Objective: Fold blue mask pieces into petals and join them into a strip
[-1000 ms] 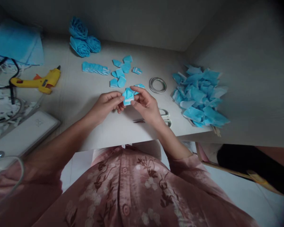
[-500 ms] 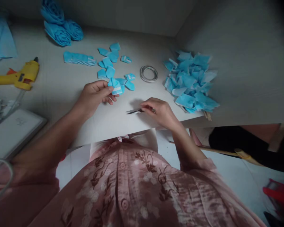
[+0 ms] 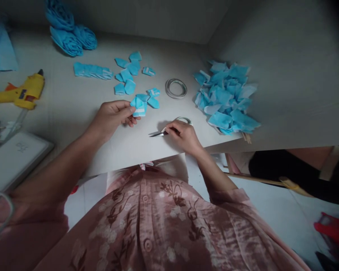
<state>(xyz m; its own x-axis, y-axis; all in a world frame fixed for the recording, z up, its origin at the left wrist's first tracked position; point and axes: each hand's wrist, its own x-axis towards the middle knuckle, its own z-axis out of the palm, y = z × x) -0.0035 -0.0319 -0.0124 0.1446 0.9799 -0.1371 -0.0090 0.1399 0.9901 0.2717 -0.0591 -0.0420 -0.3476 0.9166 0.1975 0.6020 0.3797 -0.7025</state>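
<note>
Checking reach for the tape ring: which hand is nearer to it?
Right. The right hand, gripping the scissors, lies just below the tape ring; the left hand, pinching a folded blue piece, sits farther to its left.

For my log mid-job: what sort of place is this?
Likely a home craft desk: a yellow glue gun, a tape roll and a pile of blue cut pieces lie on the white table. The right hand holds scissors; the left hand pinches a folded blue piece.

The right hand point(image 3: 185, 137) hides part of the scissors point(image 3: 157, 133); the glue gun point(image 3: 24, 92) is cropped.
</note>
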